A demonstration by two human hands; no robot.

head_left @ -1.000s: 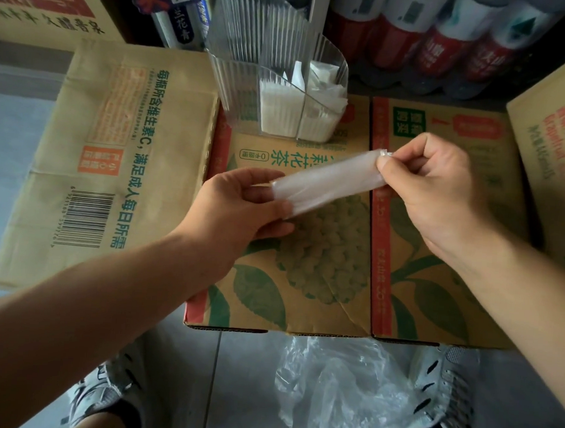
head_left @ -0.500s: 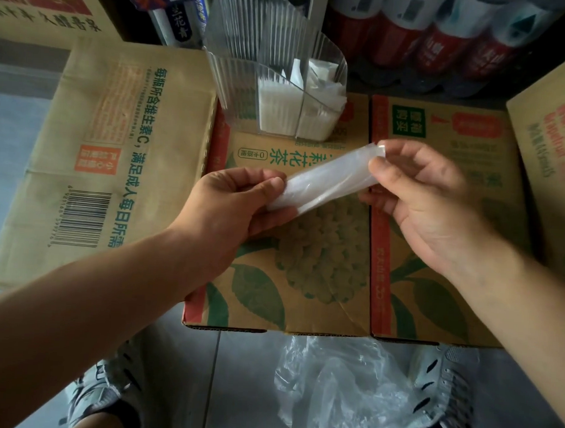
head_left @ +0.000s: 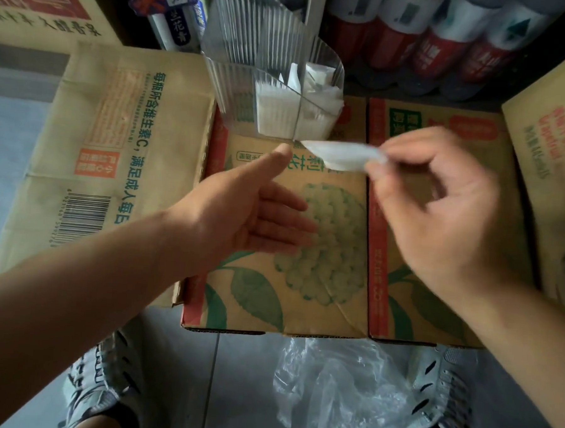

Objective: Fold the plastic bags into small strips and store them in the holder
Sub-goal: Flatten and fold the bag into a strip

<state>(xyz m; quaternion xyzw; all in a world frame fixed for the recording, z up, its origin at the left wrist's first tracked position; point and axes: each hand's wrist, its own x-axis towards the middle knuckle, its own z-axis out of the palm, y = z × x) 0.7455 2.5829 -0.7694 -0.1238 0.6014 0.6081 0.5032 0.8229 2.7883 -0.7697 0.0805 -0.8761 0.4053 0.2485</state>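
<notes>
- Above the printed cardboard box (head_left: 304,280), the blurred right hand (head_left: 438,209) pinches one end of a translucent folded plastic strip (head_left: 343,156).
- The strip's free tip lies just in front of the ribbed clear holder (head_left: 249,81), which stands on the box with white folded strips (head_left: 280,110) inside.
- The left hand (head_left: 258,212) is flat, fingers straight, holding nothing.
- Crinkled loose bags (head_left: 340,390) lie on the floor.
</notes>
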